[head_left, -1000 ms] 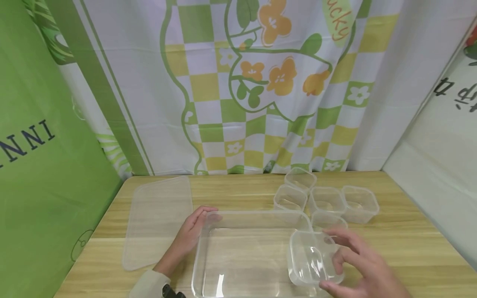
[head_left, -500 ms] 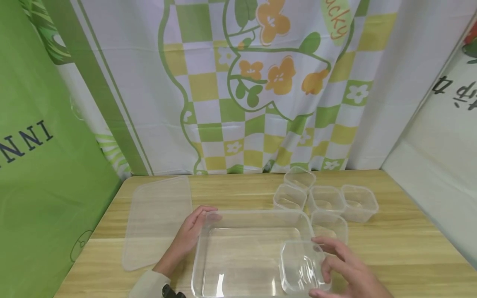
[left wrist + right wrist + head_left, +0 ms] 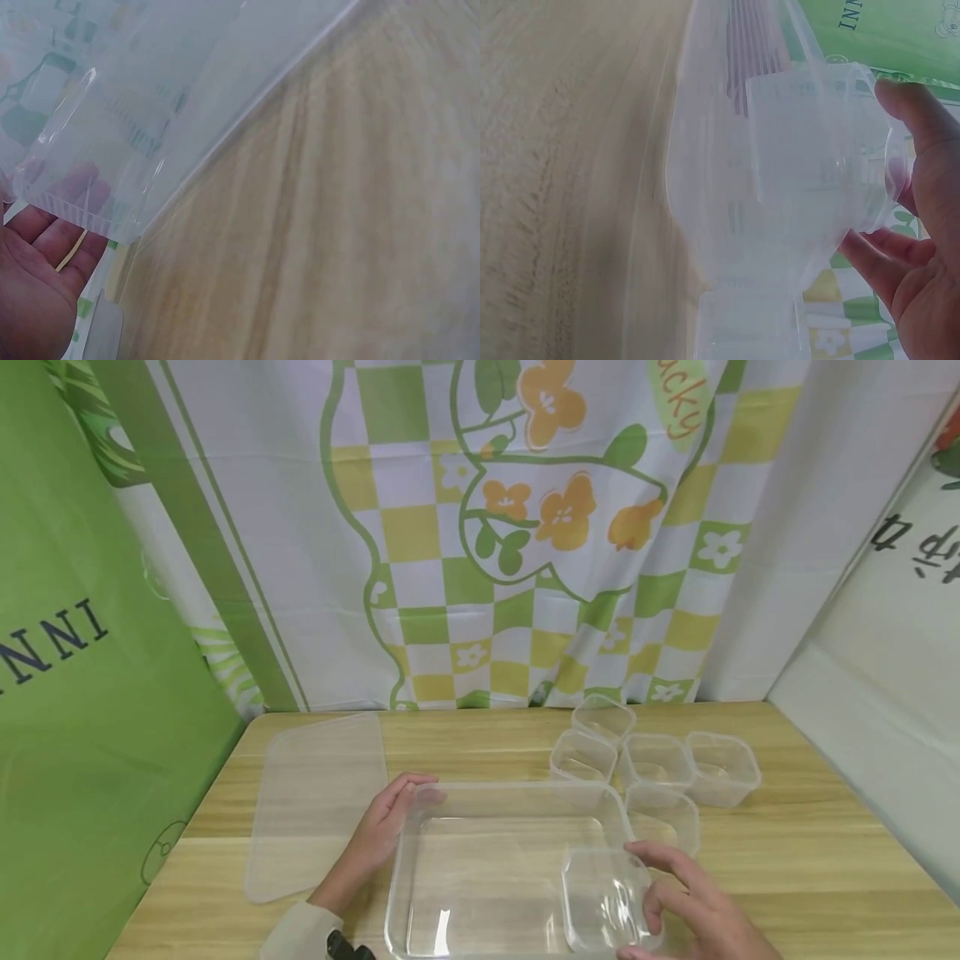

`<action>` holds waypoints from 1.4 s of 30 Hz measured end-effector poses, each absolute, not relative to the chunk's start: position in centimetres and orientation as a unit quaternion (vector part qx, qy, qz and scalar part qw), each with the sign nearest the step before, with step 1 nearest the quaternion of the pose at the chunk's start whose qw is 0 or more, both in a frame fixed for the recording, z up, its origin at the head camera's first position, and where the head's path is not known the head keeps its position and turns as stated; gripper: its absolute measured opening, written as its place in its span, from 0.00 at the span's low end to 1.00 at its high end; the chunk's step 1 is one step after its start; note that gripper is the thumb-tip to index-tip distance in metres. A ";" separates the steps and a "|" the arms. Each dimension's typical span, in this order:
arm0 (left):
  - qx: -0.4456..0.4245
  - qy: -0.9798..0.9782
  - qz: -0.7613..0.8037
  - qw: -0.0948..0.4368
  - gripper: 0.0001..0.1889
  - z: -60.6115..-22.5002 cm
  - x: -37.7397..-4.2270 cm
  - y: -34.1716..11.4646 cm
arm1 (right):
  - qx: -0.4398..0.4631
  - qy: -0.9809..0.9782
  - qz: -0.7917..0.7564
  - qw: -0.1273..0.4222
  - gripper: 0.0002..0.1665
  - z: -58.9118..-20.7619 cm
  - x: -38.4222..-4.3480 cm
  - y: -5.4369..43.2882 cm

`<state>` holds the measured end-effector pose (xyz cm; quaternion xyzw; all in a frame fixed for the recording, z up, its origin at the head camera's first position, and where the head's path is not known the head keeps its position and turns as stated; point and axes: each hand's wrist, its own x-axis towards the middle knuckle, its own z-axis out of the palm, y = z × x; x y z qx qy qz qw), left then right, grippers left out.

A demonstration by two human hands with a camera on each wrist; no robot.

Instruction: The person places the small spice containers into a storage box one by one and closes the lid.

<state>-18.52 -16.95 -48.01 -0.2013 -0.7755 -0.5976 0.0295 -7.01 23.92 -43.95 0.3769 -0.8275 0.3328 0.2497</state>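
A large clear plastic storage box (image 3: 517, 784) stands near the table's front, its mouth upward. My left hand (image 3: 390, 818) holds its far left corner; in the left wrist view the fingers (image 3: 56, 236) wrap behind that corner. My right hand (image 3: 697, 902) pinches the rim of a small clear square container (image 3: 600, 902), with thumb and fingers spread across it. This container sits low inside the large box, at the front right corner. The right wrist view shows the small container (image 3: 802, 142) through the box's wall, the hand (image 3: 930, 247) at its rim.
Several more small clear containers (image 3: 658, 762) are grouped beyond the box's right side, one close against its wall. A flat translucent lid (image 3: 318, 810) lies to the left on the wooden table (image 3: 810, 860). A patterned curtain (image 3: 420, 535) hangs behind.
My right hand has moved left and down, carrying the small container from over the box's right rim into its front right corner. My left hand has stayed at the corner.
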 end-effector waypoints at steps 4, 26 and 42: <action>-0.204 -0.772 -0.602 0.020 0.20 -47.9 -18.5 -17.0 | 0.391 -0.813 0.347 0.257 0.30 -44.4 -7.3 23.8; -0.193 -0.777 -0.599 0.017 0.20 -47.9 -18.5 -17.0 | 0.364 -0.849 0.282 0.259 0.32 -44.9 -7.3 24.1; -0.190 -0.777 -0.600 0.014 0.21 -47.9 -18.5 -17.0 | 0.372 -0.851 0.249 0.274 0.30 -45.7 -7.6 24.4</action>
